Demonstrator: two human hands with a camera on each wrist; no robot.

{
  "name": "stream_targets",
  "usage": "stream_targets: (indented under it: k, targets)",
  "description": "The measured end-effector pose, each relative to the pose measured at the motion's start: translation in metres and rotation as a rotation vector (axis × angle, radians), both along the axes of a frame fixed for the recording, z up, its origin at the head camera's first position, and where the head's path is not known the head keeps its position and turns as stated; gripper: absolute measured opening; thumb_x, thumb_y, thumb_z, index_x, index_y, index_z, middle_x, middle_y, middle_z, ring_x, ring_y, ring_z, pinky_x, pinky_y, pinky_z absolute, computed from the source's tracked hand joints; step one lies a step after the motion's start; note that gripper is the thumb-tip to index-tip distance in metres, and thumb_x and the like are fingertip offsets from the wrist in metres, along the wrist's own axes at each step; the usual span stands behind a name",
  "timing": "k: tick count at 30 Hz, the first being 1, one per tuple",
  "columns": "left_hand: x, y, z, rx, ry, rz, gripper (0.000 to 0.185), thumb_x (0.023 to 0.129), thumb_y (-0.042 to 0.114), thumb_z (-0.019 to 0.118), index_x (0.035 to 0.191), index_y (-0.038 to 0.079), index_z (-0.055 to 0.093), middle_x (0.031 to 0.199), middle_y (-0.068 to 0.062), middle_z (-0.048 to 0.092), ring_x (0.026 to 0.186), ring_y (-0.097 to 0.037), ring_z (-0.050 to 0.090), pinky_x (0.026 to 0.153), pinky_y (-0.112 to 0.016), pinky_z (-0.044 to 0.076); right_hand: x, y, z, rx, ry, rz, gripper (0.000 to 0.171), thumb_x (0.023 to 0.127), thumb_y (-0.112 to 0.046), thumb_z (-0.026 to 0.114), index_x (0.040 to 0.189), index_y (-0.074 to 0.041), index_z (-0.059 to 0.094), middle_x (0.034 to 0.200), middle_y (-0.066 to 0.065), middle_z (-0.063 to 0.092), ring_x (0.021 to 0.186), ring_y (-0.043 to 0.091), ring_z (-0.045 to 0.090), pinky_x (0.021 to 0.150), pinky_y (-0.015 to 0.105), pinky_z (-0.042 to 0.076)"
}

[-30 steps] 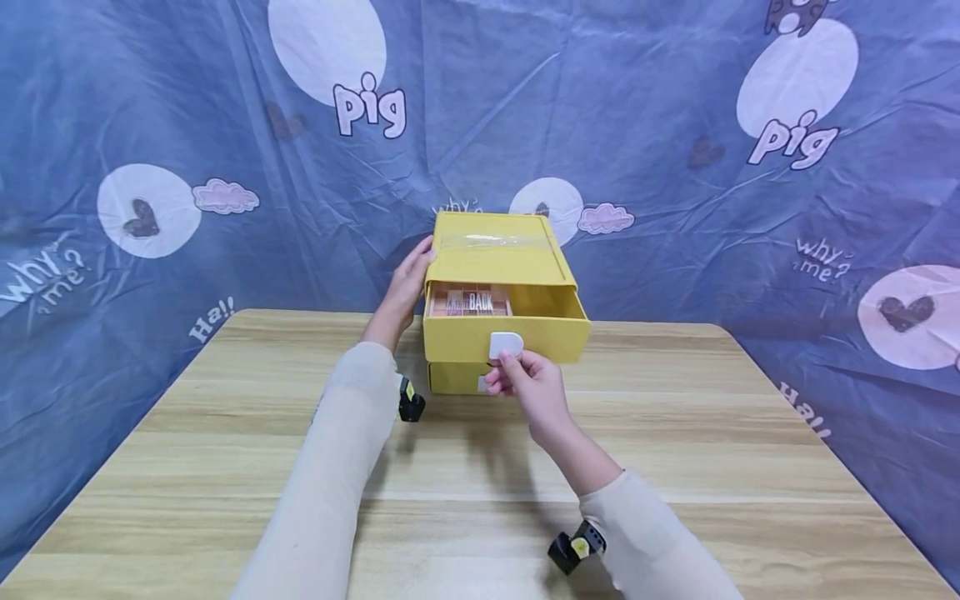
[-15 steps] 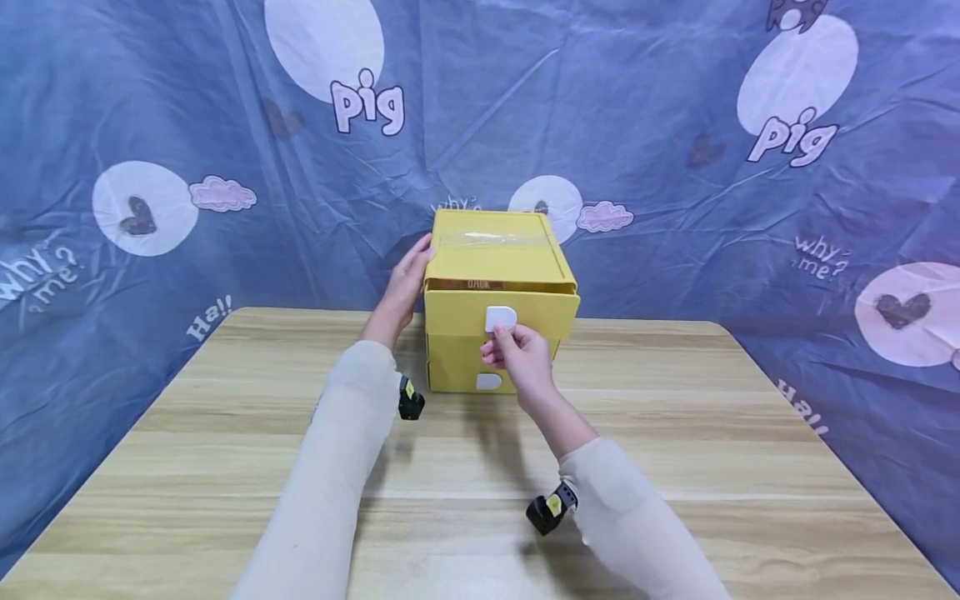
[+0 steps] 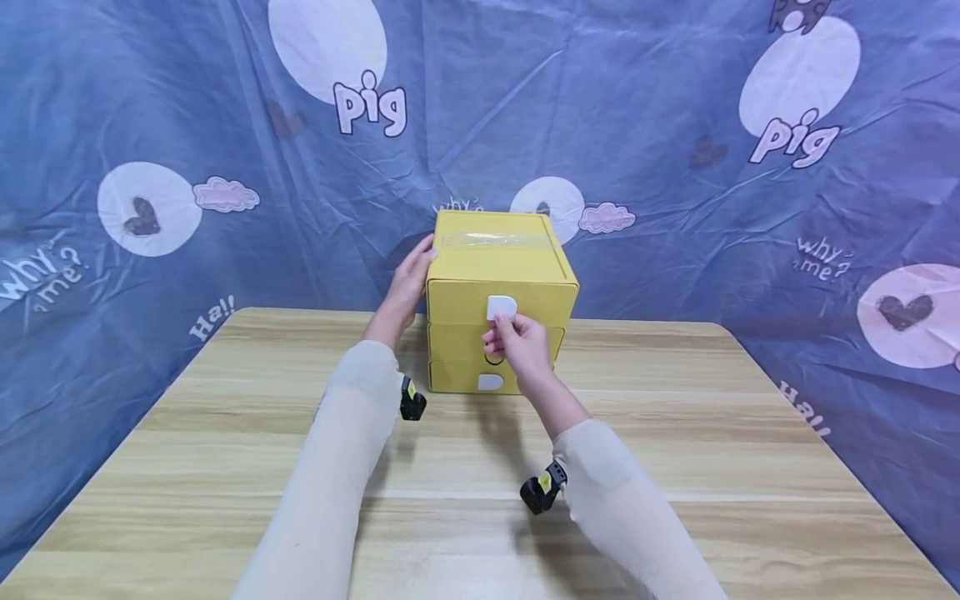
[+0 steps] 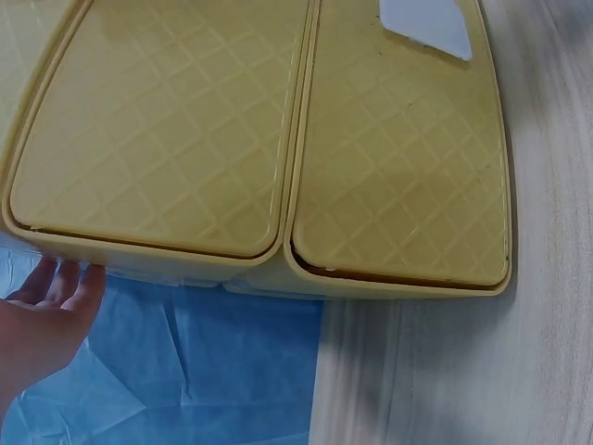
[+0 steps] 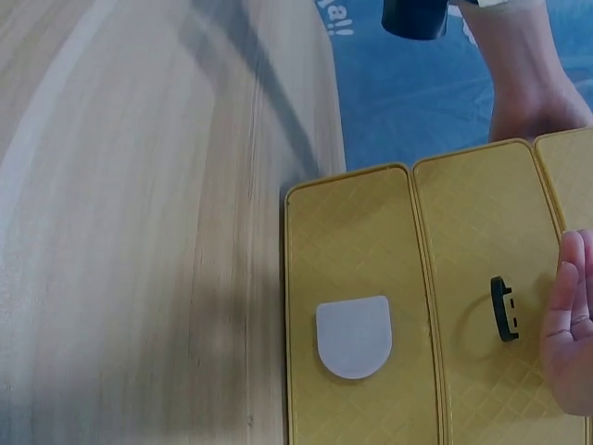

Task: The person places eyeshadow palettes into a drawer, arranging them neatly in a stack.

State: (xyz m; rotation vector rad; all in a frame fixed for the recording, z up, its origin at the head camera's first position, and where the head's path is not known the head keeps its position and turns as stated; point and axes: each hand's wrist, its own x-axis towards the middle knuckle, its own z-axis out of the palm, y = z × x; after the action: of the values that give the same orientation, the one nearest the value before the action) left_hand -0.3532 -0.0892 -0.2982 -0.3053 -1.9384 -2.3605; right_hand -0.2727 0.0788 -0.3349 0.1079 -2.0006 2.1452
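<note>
A yellow drawer box [image 3: 491, 258] with three stacked drawers stands at the back of the table, all its drawers pushed in. My right hand [image 3: 527, 346] is at the top drawer's front, thumb and fingers pinching the lower part of its white pull tab [image 3: 501, 305]. That tab is out of sight in the right wrist view. Against the box's left side rests my left hand [image 3: 408, 282], its fingers [image 4: 88, 292] extended along the wall. A dark curved handle [image 5: 503, 309] marks the middle drawer, and another white tab [image 5: 355, 336] the bottom one.
The wooden table [image 3: 645, 467] spreads in front of the box and to both sides. Close behind it hangs a blue printed cloth [image 3: 675, 167]. Each wrist carries a black camera [image 3: 542, 487] on a strap.
The top drawer, which stood pulled out with a patterned, lettered item inside, has slid fully back in. My right hand moved away from me with its tab; my left hand stayed on the side.
</note>
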Motion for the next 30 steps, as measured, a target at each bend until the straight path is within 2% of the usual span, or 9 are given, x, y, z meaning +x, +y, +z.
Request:
stream_targets:
  k: [2,4,6,10,12,15,20,26,30]
  targets:
    - [0.000,0.000,0.000,-0.009,-0.004,0.000,0.048,0.087,0.030,0.047,0.133,0.022,0.035,0.134,-0.001,0.034,0.114,-0.019,0.038,0.092,-0.035,0.031,-0.028,0.007,-0.028,0.014,0.020,-0.003,0.033,0.087,-0.028,0.050,0.088,0.004,0.060,0.068,0.012,0.061,0.053,0.017,0.058,0.051,0.028,0.049]
    - [-0.001,0.000,0.000,-0.008,-0.005,-0.003,0.048,0.087,0.030,0.047,0.133,0.023,0.035,0.134,-0.001,0.033,0.114,-0.019,0.038,0.092,-0.035,0.031,-0.034,0.009,-0.034,0.007,0.026,0.004,0.035,0.086,-0.030,0.051,0.088,0.003,0.060,0.068,0.013,0.061,0.053,0.018,0.058,0.051,0.029,0.049]
    - [-0.002,0.001,0.000,-0.009,-0.007,-0.005,0.048,0.087,0.030,0.047,0.133,0.023,0.035,0.134,-0.001,0.034,0.114,-0.019,0.038,0.092,-0.035,0.031,-0.057,0.015,-0.057,0.001,0.052,0.016,0.039,0.084,-0.037,0.052,0.088,0.000,0.061,0.070,0.012,0.061,0.055,0.020,0.059,0.051,0.030,0.049]
    - [-0.002,0.001,0.000,-0.013,-0.003,-0.008,0.049,0.087,0.031,0.047,0.134,0.021,0.034,0.134,-0.002,0.034,0.114,-0.020,0.038,0.092,-0.035,0.031,-0.037,0.014,-0.039,-0.010,-0.008,0.049,0.035,0.084,-0.035,0.053,0.088,-0.001,0.061,0.071,0.011,0.062,0.056,0.017,0.059,0.054,0.029,0.050]
    - [-0.001,0.002,0.000,-0.011,-0.001,-0.008,0.049,0.087,0.031,0.047,0.134,0.021,0.035,0.134,-0.002,0.034,0.113,-0.020,0.039,0.091,-0.035,0.031,-0.046,0.018,-0.051,0.032,-0.050,0.066,0.037,0.084,-0.037,0.053,0.088,-0.001,0.061,0.071,0.010,0.062,0.057,0.017,0.059,0.054,0.029,0.049]
    - [-0.001,0.002,0.000,-0.003,0.003,-0.012,0.048,0.087,0.030,0.047,0.133,0.021,0.035,0.133,-0.003,0.035,0.112,-0.020,0.040,0.090,-0.034,0.033,-0.027,0.013,-0.033,0.145,-0.125,0.136,0.040,0.086,-0.034,0.051,0.092,0.004,0.058,0.076,0.015,0.061,0.059,0.018,0.058,0.059,0.033,0.049]
    - [-0.001,-0.002,0.002,-0.059,0.003,-0.021,0.049,0.088,0.030,0.046,0.134,0.022,0.034,0.133,-0.004,0.034,0.113,-0.022,0.040,0.090,-0.035,0.034,0.021,0.002,0.021,0.371,-0.093,0.304,0.037,0.090,-0.023,0.047,0.095,0.013,0.055,0.080,0.019,0.058,0.068,0.021,0.054,0.064,0.030,0.047]
    - [0.000,-0.015,0.015,-0.249,-0.001,-0.038,0.049,0.087,0.031,0.046,0.134,0.021,0.034,0.136,-0.004,0.029,0.116,-0.021,0.035,0.090,-0.039,0.033,0.033,0.006,0.053,0.622,0.118,0.347,0.032,0.090,-0.022,0.046,0.097,0.007,0.059,0.088,0.017,0.058,0.081,0.027,0.053,0.068,0.030,0.044]
    - [0.004,-0.025,0.029,-0.460,0.088,-0.021,0.046,0.090,0.029,0.042,0.133,0.012,0.036,0.135,-0.005,0.032,0.120,-0.018,0.030,0.095,-0.034,0.027,0.037,0.014,0.074,0.732,0.188,0.324,0.038,0.089,-0.027,0.048,0.111,0.003,0.054,0.104,0.013,0.057,0.094,0.021,0.053,0.080,0.032,0.041]
